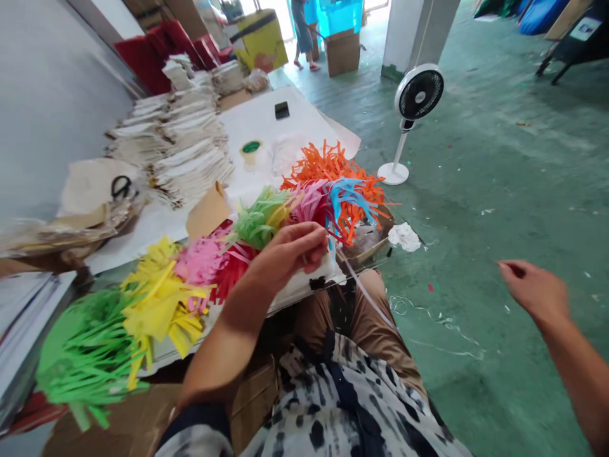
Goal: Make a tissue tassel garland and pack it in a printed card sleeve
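My left hand (304,247) is closed in a pinch at the table's front edge, beside a bunch of paper-strip tassels. What its fingertips hold is too small to make out; a thin red strip shows right by them. Touching or close to this hand are a light green tassel (261,219), a pink tassel (310,202), a blue tassel (352,195) and an orange tassel (328,166). A white string (366,292) runs down from near my left hand across my lap. Out to the right, over the floor, my right hand (535,289) is pinched closed; anything in it is hidden.
Yellow (164,298) and green (88,349) tassels lie at the near left. Stacks of white bundles (190,139), a tape roll (250,147) and a phone (281,110) rest on the table. A standing fan (420,95) and a pillar (419,32) are at right; a person (302,32) stands behind.
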